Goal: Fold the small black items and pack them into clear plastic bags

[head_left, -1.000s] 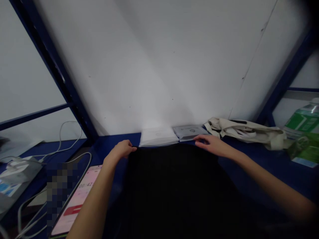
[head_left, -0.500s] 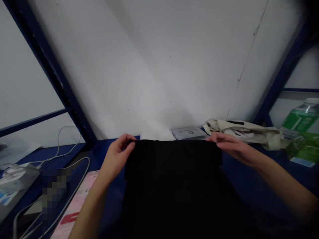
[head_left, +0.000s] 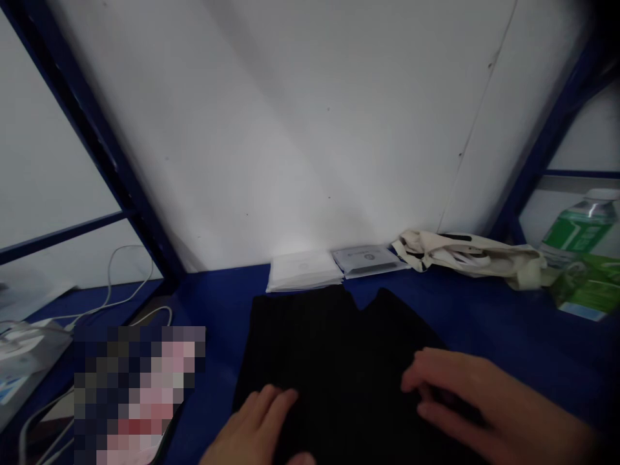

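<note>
Loosely spread, the left hand [head_left: 254,429] lies on or just over the near left part of a black cloth [head_left: 334,361], its thumb set apart from the fingers. Opposite it, the right hand [head_left: 477,394] is curved above the cloth's right side with a gap between thumb and forefinger; whether either hand has any fabric pinched, I cannot tell. The cloth lies in front of the person on the blue table [head_left: 213,323], its far edge broken by a notch right of the middle. Handling it well, I judge, calls for flat fingers and light, even pressure, working outward from the middle so that one side does not drag the other askew. Folds hardly show in fabric this dark, so touch is likely a better guide than sight. Just beyond the far edge sit a white packet [head_left: 305,268] and a grey packet [head_left: 371,258], close enough that pushing too far could shift them. Farther right are an off-white fabric bundle [head_left: 477,252] and a green-labelled bottle [head_left: 578,229].
</note>
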`<state>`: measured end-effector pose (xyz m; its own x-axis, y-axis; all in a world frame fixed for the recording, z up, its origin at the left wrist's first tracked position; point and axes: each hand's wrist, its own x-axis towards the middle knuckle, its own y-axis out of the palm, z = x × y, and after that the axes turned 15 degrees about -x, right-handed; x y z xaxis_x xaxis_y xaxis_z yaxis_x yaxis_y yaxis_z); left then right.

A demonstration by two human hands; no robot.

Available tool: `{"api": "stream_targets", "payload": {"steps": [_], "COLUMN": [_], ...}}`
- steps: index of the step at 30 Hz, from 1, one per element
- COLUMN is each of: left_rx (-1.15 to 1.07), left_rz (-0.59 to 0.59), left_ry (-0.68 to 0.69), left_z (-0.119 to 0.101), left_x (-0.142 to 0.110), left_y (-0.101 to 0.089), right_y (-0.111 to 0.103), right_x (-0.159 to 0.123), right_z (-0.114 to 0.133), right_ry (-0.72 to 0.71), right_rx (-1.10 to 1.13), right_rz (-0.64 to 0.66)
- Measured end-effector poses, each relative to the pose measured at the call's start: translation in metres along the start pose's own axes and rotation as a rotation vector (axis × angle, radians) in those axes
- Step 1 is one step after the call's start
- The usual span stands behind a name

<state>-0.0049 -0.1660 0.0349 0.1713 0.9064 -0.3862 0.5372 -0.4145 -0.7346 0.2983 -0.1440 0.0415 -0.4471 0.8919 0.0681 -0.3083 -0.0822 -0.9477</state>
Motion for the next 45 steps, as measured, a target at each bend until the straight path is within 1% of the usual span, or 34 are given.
{"api": "stream_targets", "payload": {"steps": [2,3,5,6,8,10,11,14,17,19,21,23,25,26,28,29,30,32,34,35,37,40,42,45], "left_rx": [0.038,0.057,0.103,0.133,0.168,0.181,0.185,0.2,0.221,0.234,0.229,0.204,0.177,0.168,0.154,0.141,0.124,0.096,0.091,0.103,0.157,0.266,0.291,0.253], "left_rz": [0.005,0.01,-0.009,-0.047,-0.102,-0.119,-0.116,-0.071,-0.05,-0.033,0.016,0.075,0.141,0.171,0.207,0.196,0.158,0.034,-0.074,-0.104,-0.128,-0.165,-0.173,-0.159], "left_ry": [0.02,0.011,0.002,0.018,0.095,0.14,0.135,0.062,0.03,0.01,-0.003,0.009,0.02,0.023,0.031,0.04,0.045,0.056,0.059,0.056,0.039,0.049,0.091,0.17], "left_z": [-0.011,-0.011,0.001,0.01,0.029,0.039,0.04,0.03,0.018,0.014,0.009,0.002,-0.008,-0.014,-0.024,-0.028,-0.031,-0.033,-0.033,-0.033,-0.034,-0.036,-0.039,-0.039], "left_x": [0.009,0.012,0.019,0.022,0.026,0.027,0.026,0.022,0.019,0.019,0.02,0.02,0.017,0.014,0.006,0.002,-0.002,-0.005,0.001,0.007,0.025,0.06,0.084,0.118], "left_y": [0.017,0.026,0.04,0.046,0.054,0.055,0.055,0.049,0.047,0.047,0.046,0.04,0.029,0.022,0.006,-0.002,-0.009,-0.022,-0.032,-0.036,-0.043,-0.05,-0.054,-0.057], "right_y": [0.009,0.015,0.029,0.036,0.045,0.05,0.051,0.051,0.045,0.037,0.026,0.013,0.003,0.0,0.0,0.003,0.007,0.017,0.027,0.031,0.037,0.044,0.045,0.044], "right_x": [0.007,0.01,0.011,0.011,0.009,0.007,0.007,0.005,0.006,0.008,0.014,0.025,0.043,0.054,0.078,0.09,0.102,0.123,0.141,0.149,0.161,0.174,0.179,0.182], "right_z": [0.013,0.017,0.02,0.019,0.013,0.007,0.005,0.002,0.003,0.004,0.003,-0.002,-0.013,-0.021,-0.041,-0.052,-0.063,-0.086,-0.106,-0.115,-0.129,-0.144,-0.151,-0.157], "right_ry": [-0.09,-0.105,-0.094,-0.082,-0.069,-0.07,-0.068,-0.059,-0.047,-0.031,-0.022,-0.031,-0.056,-0.069,-0.09,-0.086,-0.07,-0.021,0.004,0.031,0.101,0.173,0.17,0.146], "right_rx": [-0.097,-0.13,-0.161,-0.166,-0.161,-0.153,-0.15,-0.137,-0.102,-0.063,-0.015,0.031,0.037,0.012,-0.117,-0.211,-0.316,-0.526,-0.658,-0.705,-0.759,-0.768,-0.762,-0.777], "right_rz": [0.012,0.011,0.051,0.078,0.117,0.144,0.15,0.17,0.203,0.215,0.201,0.145,0.048,-0.008,-0.16,-0.234,-0.287,-0.378,-0.377,-0.37,-0.349,-0.332,-0.325,-0.315]}}
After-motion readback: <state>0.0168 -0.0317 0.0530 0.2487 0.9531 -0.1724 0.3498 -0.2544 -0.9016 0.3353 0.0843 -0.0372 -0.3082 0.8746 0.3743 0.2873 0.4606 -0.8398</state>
